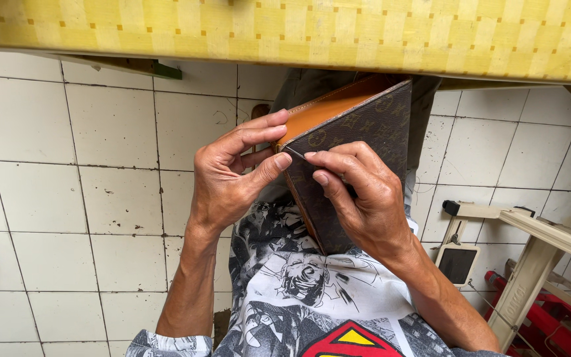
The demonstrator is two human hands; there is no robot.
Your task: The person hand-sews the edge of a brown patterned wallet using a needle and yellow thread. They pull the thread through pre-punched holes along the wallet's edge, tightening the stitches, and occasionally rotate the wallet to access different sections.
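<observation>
A folded leather piece [365, 125], dark brown and patterned outside and tan orange inside, stands on edge over my lap. My left hand [232, 172] grips its left edge, thumb on the patterned face, fingers behind the tan side. My right hand [358, 192] lies on the patterned face and pinches a thin needle [295, 153] at the seam, close to my left thumb tip.
A yellow checked tabletop [299, 30] spans the top of the view. White floor tiles [80, 198] lie to the left. At right stand a pale wooden frame [536, 231], a small dark-screened device [457, 263] and a red object [550, 317].
</observation>
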